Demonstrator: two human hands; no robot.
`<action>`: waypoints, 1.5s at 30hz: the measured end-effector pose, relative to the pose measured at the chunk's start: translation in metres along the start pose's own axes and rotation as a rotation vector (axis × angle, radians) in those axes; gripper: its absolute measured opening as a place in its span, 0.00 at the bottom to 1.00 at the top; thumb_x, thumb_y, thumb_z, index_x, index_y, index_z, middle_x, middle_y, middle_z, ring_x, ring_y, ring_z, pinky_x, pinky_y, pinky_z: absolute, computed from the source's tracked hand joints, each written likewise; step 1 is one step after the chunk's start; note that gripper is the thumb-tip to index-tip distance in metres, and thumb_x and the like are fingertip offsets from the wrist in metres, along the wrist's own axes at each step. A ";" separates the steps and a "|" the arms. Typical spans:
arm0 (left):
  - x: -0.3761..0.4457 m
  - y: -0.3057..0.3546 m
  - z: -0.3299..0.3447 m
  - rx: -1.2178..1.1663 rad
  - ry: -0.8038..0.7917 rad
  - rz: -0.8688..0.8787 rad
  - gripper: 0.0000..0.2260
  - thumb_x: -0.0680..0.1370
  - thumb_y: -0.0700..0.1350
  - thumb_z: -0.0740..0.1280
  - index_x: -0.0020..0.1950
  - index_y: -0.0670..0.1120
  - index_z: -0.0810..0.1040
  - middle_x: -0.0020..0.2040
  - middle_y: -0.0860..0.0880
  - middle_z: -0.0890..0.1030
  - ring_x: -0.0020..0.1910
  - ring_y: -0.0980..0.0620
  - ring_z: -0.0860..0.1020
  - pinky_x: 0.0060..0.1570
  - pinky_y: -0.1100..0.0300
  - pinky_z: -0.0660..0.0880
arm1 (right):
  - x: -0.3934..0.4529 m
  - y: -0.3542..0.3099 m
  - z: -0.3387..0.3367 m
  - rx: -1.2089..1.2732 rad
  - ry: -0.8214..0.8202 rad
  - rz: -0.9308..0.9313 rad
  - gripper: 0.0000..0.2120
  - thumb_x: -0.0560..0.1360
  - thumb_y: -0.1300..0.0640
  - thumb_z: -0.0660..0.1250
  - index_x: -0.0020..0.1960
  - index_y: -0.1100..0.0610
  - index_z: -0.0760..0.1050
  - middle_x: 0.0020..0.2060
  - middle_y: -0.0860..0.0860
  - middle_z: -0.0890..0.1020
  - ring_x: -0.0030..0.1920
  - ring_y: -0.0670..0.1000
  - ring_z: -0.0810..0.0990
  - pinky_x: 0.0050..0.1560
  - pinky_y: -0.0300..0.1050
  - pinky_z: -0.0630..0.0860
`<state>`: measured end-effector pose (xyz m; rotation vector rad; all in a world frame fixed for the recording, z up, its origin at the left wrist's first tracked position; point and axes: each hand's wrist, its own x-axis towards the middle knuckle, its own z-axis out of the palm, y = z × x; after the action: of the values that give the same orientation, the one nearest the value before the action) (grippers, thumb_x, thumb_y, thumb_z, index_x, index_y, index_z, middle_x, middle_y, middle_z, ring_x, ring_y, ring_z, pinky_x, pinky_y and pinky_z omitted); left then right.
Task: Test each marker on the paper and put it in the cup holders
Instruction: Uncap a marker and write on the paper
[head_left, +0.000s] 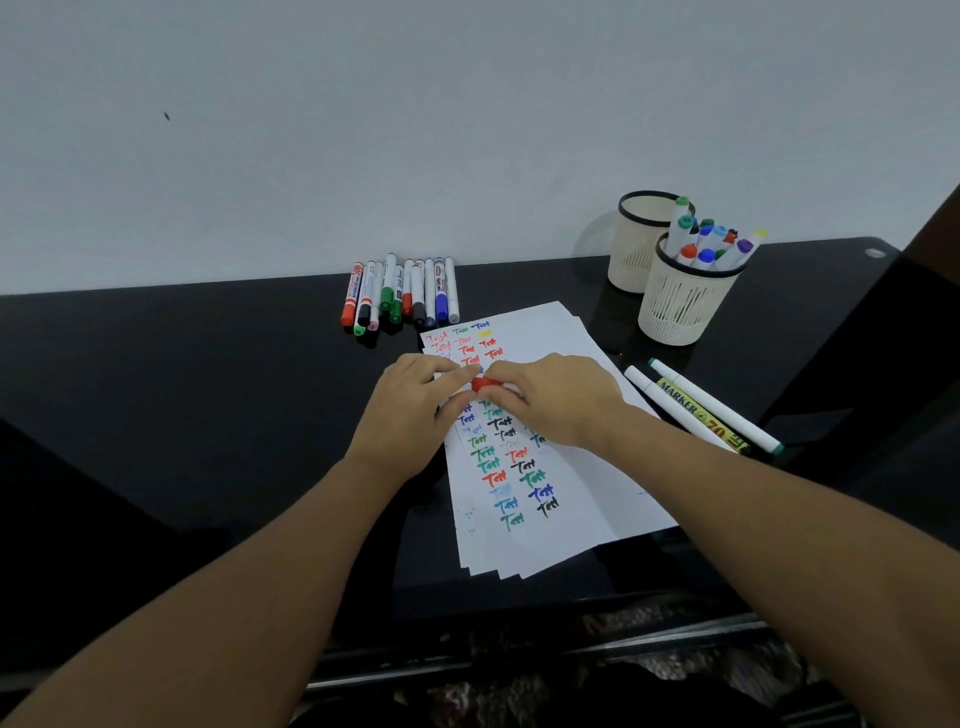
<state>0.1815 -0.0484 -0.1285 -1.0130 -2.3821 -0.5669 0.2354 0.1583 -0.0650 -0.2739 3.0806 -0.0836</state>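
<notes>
My left hand (413, 410) and my right hand (558, 397) meet over the white paper (582, 483), which carries several coloured "Test" marks. Between their fingertips they hold a marker with a red cap (485, 384); most of its barrel is hidden by the fingers. A row of several capped markers (400, 296) lies on the black table beyond the paper. The near cream cup holder (680, 306) at the right holds several markers. Behind it stands a second cup holder (636, 249); I cannot see into it.
Three markers (701, 408), one with a yellow label, lie on the table right of the paper. The black table (208, 389) stands against a pale wall. A dark object rises at the far right edge of view.
</notes>
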 end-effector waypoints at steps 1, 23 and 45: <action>0.000 0.000 -0.001 -0.003 -0.006 -0.007 0.14 0.81 0.48 0.70 0.65 0.48 0.81 0.56 0.50 0.82 0.56 0.48 0.76 0.55 0.50 0.75 | 0.000 -0.001 0.000 0.005 -0.016 0.007 0.25 0.84 0.34 0.48 0.73 0.43 0.68 0.54 0.49 0.84 0.43 0.48 0.75 0.42 0.46 0.74; 0.005 0.017 -0.014 -0.040 -0.364 -0.031 0.22 0.84 0.55 0.60 0.79 0.63 0.61 0.79 0.44 0.65 0.75 0.41 0.65 0.72 0.46 0.64 | -0.078 0.006 0.023 1.094 0.320 0.279 0.14 0.81 0.59 0.69 0.58 0.44 0.69 0.48 0.51 0.85 0.47 0.47 0.85 0.54 0.47 0.79; -0.015 0.038 -0.018 -0.039 -0.455 -0.245 0.24 0.81 0.66 0.55 0.77 0.62 0.67 0.81 0.51 0.60 0.79 0.50 0.58 0.78 0.45 0.55 | -0.115 -0.004 0.041 1.060 0.361 0.370 0.06 0.82 0.44 0.66 0.54 0.45 0.77 0.47 0.40 0.83 0.49 0.40 0.80 0.51 0.41 0.77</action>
<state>0.2242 -0.0425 -0.1159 -0.9512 -2.9352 -0.5121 0.3516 0.1732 -0.1009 0.3923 2.8005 -1.7835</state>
